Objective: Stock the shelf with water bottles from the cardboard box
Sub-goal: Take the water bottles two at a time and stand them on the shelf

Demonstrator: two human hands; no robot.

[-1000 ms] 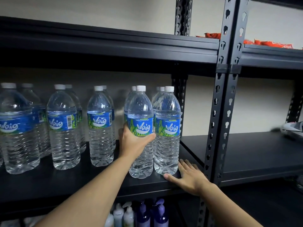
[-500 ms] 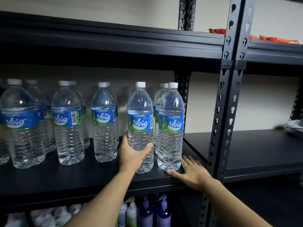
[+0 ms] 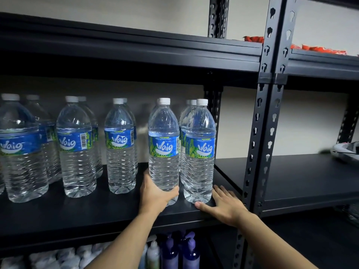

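Observation:
Clear water bottles with blue labels and white caps stand in rows on the black middle shelf [image 3: 58, 216]. My left hand [image 3: 155, 195] wraps the base of one upright bottle [image 3: 164, 144] near the shelf's front. Right beside it stands another bottle [image 3: 199, 150], with more bottles behind both. My right hand [image 3: 225, 206] lies flat, fingers spread, on the shelf's front right corner, thumb just under that bottle's base. The cardboard box is out of view.
A black perforated upright post [image 3: 260, 142] stands just right of my right hand. Beyond it is another black shelf [image 3: 301, 181] with a white object [image 3: 345, 152] at its far right. Purple and white pump bottles [image 3: 174, 253] fill the shelf below. Red packets [image 3: 318, 49] lie on top.
My left hand has slid down the bottle from its label to its base, and the bottle now stands further back next to its neighbour. My right hand has stayed flat on the shelf.

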